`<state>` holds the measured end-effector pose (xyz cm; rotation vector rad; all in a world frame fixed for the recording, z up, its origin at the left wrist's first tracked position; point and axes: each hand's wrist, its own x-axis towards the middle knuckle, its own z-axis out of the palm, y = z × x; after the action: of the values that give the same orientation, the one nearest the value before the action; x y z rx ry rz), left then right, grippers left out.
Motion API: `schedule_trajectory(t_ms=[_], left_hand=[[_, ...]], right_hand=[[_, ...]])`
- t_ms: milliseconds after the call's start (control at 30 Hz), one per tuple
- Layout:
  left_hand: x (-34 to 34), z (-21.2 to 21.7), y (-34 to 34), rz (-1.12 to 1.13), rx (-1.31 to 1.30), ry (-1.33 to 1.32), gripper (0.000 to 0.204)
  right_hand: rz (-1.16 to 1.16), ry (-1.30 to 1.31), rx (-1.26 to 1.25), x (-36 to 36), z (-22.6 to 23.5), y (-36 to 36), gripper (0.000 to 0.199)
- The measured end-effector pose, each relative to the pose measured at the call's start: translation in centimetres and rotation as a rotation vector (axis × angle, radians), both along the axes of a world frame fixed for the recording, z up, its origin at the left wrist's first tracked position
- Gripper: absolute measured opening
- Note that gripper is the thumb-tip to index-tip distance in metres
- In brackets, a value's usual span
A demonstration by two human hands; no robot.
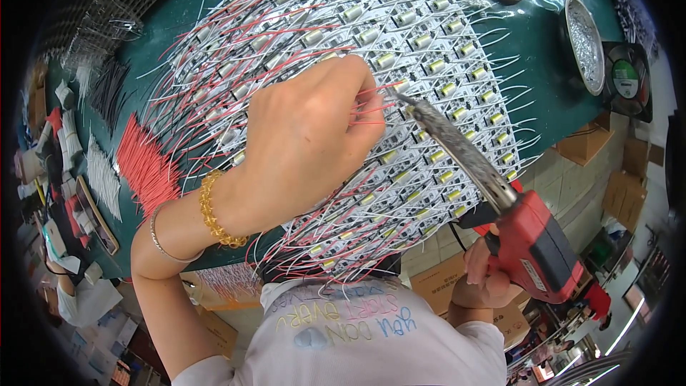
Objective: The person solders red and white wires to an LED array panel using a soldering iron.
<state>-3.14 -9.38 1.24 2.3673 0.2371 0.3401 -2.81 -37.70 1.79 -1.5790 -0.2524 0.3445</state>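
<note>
Left hand (pixel 307 146) pinches red wires (pixel 368 111) onto the board panel (pixel 429 50), right hand's (pixel 486 282) grip closed round the red soldering gun (pixel 532 239) — best a steady tip, wires pinned flat, fingers clear.

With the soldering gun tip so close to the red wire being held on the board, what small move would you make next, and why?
Probably ease the soldering gun tip a touch left onto the joint. The left hand pinches red wires against the panel of small circuit boards, and the right hand holds the gun with its tip just beside those fingertips, seemingly not quite at the wire ends.
</note>
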Motion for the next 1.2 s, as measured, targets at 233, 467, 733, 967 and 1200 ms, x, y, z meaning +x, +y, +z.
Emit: schedule_trajectory(t_ms=[233, 467, 733, 967, 1200], left_hand=[[0.0, 0.1, -0.2, 0.019, -0.037, 0.023, 0.010], [0.0, 0.2, -0.2, 0.014, -0.024, 0.042, 0.011], [0.0, 0.0, -0.1, 0.016, -0.022, 0.024, 0.010], [0.0, 0.0, -0.1, 0.004, 0.002, -0.005, 0.012], [-0.1, -0.1, 0.1, -0.006, 0.005, 0.033, 0.010]], right_hand=[[0.021, -0.002, -0.041, -0.1, 0.6, 0.5, 0.080], [0.049, -0.065, -0.136, -0.3, -1.1, -1.0, 0.079], [0.025, 0.051, 0.035, -0.3, -0.6, 0.4, 0.079], [-0.001, 0.039, 0.036, -0.2, -0.2, 0.6, 0.080], [-0.019, 0.015, 0.063, -0.2, -0.4, 1.0, 0.081]])
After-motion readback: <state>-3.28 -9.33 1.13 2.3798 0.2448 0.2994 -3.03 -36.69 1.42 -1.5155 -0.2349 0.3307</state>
